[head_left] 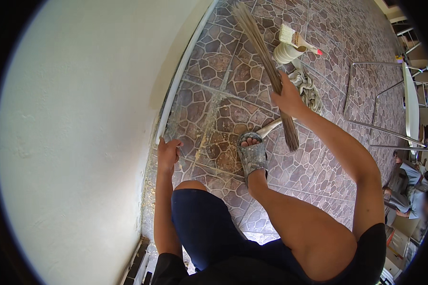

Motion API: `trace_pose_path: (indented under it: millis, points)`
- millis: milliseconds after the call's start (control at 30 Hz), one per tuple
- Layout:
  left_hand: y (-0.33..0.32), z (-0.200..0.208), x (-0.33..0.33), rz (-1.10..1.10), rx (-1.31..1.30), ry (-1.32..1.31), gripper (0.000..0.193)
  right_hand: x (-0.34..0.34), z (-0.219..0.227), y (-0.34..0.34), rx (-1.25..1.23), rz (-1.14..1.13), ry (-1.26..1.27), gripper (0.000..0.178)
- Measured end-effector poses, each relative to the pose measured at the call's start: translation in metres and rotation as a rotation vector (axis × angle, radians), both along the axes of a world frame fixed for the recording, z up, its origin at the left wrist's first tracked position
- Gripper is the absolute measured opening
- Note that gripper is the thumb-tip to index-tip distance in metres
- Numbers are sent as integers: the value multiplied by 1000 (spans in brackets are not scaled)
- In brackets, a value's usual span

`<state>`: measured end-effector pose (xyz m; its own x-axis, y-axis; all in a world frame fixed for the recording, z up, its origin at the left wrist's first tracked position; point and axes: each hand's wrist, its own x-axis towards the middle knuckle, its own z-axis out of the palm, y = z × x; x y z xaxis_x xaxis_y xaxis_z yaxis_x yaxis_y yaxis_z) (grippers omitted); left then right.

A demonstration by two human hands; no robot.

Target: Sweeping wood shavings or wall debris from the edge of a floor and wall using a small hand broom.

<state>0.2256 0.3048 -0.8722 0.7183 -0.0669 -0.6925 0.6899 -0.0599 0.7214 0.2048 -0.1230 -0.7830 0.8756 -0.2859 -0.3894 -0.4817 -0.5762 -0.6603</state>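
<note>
In my right hand [290,99] is a long bundle of thin brown sticks, a stick broom [260,40], gripped near its middle and slanting over the floor. My left hand [168,154] is low by the wall, fingers curled, at the near end of a white strip [180,71] that runs along the foot of the wall. Whether anything is inside those fingers is hidden. Beyond the broom stands a cream-coloured container [286,53] with a wide paint brush [289,36] lying across its top. A crumpled greyish cloth [309,90] lies beside my right hand.
A pale wall [81,133] rises on the left. The stone-patterned tile floor [223,128] has yellowish crumbs and dust near my sandalled foot [253,154]. A pale handle [270,127] lies by that foot. Metal-legged furniture [410,102] and another person [411,190] are at the right.
</note>
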Motion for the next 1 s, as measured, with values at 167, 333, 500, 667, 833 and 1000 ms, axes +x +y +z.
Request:
trace_pose_path:
  millis: [167,333,500,667,833,1000]
  points:
    - [10,-40,4,-377,571,-343,90,99,-74,-24,-95,-338,-296,54]
    - [8,-19,2,-822,964,-298,83,188,-74,-28,-73,-667,-90,49]
    - [-1,-8,7,-914,1067,-312,80,184,-96,-55,-268,-76,-122,59]
    - [25,-8,5,-891,1060,-214,79,43,-65,38,-58,316,-64,74]
    - [-8,-17,5,-936,1104,-220,81,-27,-28,-3,-102,264,-230,74]
    - [-14,-26,2,-908,1183,-210,82,106,-51,-49,-334,24,-302,71]
